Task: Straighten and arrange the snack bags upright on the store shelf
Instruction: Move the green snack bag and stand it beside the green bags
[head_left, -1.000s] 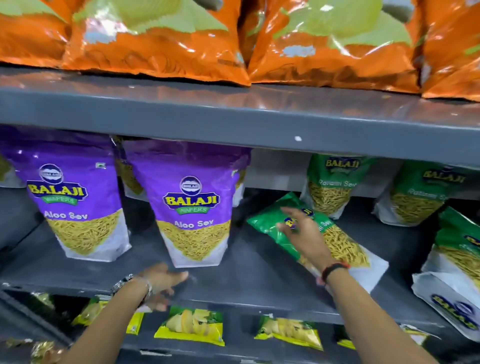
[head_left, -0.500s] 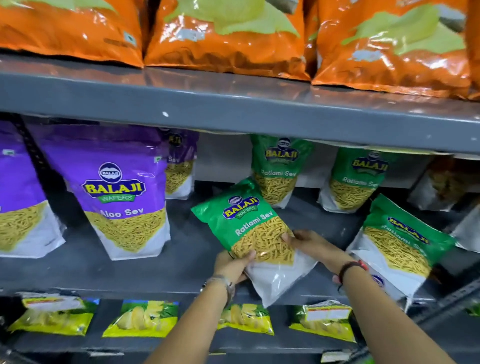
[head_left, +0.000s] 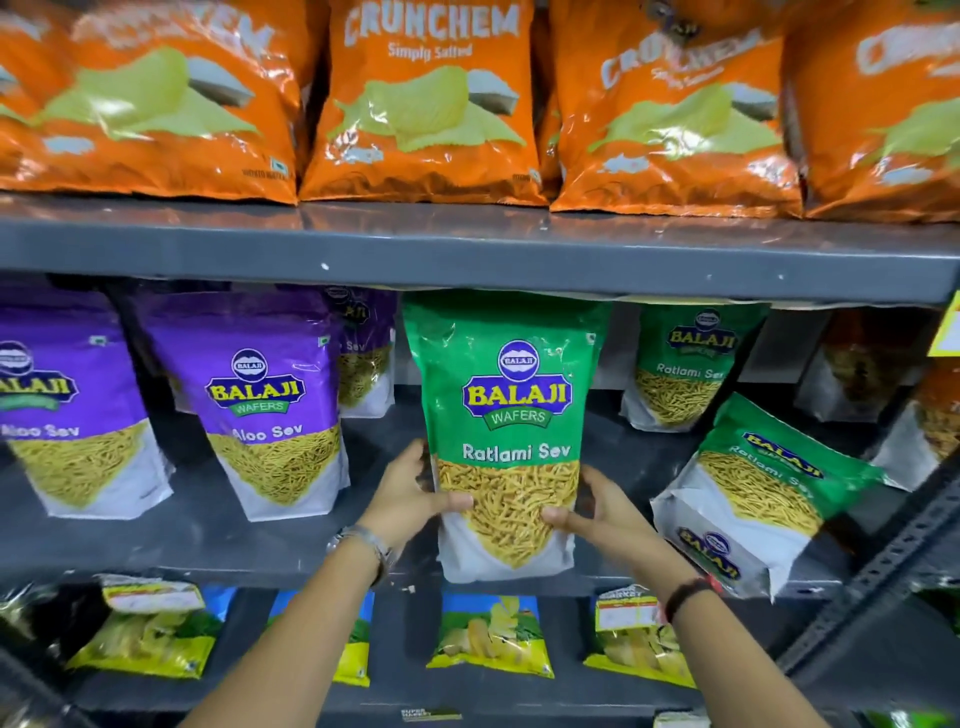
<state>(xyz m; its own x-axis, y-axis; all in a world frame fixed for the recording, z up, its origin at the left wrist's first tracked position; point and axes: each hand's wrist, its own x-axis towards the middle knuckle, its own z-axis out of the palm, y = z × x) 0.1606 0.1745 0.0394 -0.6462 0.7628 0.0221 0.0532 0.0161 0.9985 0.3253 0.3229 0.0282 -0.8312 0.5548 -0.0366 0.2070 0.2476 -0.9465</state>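
A green Ratlami Sev bag (head_left: 511, 400) stands upright at the front of the grey middle shelf (head_left: 234, 551). My left hand (head_left: 410, 493) grips its lower left side and my right hand (head_left: 592, 512) grips its lower right side, thumbs on the front. To its right a second green Ratlami Sev bag (head_left: 763, 493) leans tilted to the left near the shelf's front edge. A third green bag (head_left: 685, 364) stands upright at the back. Two purple Aloo Sev bags (head_left: 270, 405) (head_left: 67, 415) stand upright to the left.
Orange Crunchem chip bags (head_left: 431, 98) fill the top shelf. Yellow and blue chip packets (head_left: 491, 636) lie on the lower shelf. A perforated metal upright (head_left: 883, 566) runs diagonally at the right. More bags sit dim at the far right back (head_left: 883, 374).
The green bag was lying tilted on the shelf a second ago; both hands took hold of it and turned it upright. The view shifted right and up.
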